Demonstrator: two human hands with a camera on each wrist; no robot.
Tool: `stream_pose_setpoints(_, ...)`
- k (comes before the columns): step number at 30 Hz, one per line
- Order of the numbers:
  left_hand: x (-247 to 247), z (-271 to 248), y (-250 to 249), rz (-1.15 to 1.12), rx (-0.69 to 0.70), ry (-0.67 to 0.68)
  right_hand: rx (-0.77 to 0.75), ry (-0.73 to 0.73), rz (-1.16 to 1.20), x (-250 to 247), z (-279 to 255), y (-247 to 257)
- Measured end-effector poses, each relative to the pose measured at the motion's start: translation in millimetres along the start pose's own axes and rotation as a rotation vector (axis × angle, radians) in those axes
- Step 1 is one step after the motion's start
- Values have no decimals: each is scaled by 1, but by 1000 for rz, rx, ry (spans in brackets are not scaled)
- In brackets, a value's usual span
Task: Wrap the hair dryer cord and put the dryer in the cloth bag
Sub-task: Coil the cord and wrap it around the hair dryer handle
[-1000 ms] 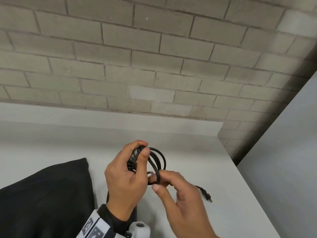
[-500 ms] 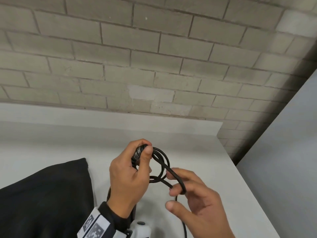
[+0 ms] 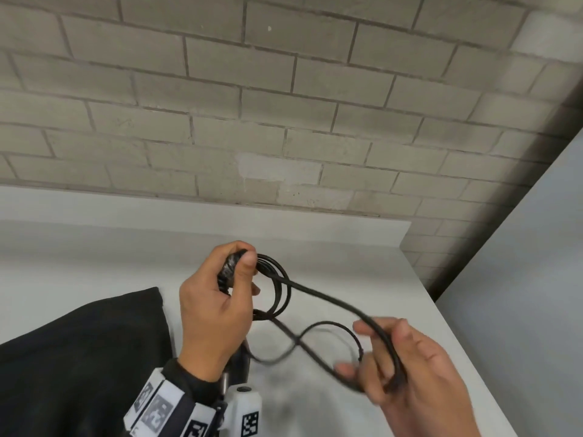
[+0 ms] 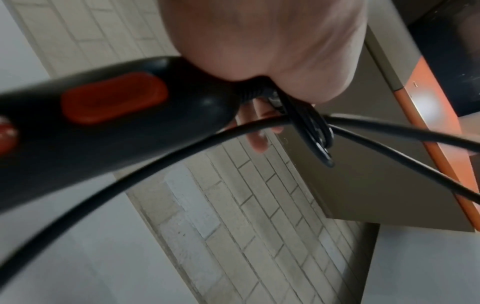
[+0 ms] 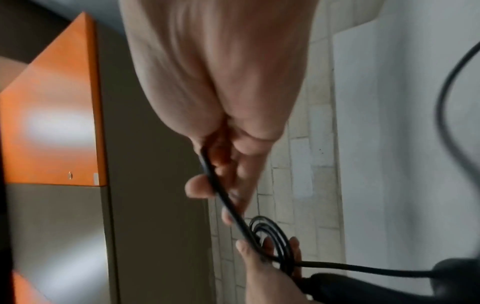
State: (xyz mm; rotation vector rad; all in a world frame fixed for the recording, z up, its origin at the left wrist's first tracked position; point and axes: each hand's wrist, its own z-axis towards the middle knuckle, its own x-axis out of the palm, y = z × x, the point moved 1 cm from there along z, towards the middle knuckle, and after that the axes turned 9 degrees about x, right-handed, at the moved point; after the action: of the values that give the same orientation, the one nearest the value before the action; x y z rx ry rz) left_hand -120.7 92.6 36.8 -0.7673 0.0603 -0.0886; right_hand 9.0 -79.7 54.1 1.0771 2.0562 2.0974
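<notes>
Above the white bench, the left hand grips the tail end of the black tool, fingers pinching the coiled cord. The right hand curls round a slack loop. That slack crosses itself — a tug could set a kink or spill the coil. A black cloth lies left, out of the way.

Left hand higher, fingers clenched, thumb atop; right hand lower, fingers curled.

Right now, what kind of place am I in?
Probably a workroom or lab rather than a home: a bare grey block wall, a plain white table under the black cord being handled, and an orange-and-grey cabinet.
</notes>
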Motion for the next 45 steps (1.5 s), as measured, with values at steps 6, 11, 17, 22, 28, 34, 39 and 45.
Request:
stream_pose_setpoints(6,-2,-2,0,-30,-25,17,90,-126,-506,-32,-1,12)
stream_pose_setpoints(11,3,-5,-4,-17,-28,18,-514,-546,-883,-24,2,-2)
stream_pose_setpoints(17,10,-9,-8,-7,-2,42,-1049,-732,-1111,40,-9,-12)
stream_pose_setpoints(22,17,-12,-10,-2,25,77,-734,-279,-1083,52,1,-40)
stream_pose_setpoints(28,11,-9,-10,19,-18,54,-371,12,-1141,26,8,-54)
stream_pose_setpoints(34,-3,4,0,32,-40,5,-794,150,-1654,-54,12,-66)
stream_pose_setpoints(39,-14,10,7,-3,-78,-33,-260,-247,-1375,-144,-1,-111)
stream_pose_setpoints(45,-15,8,3,-46,-120,-41,-402,-238,-1529,-93,6,-111)
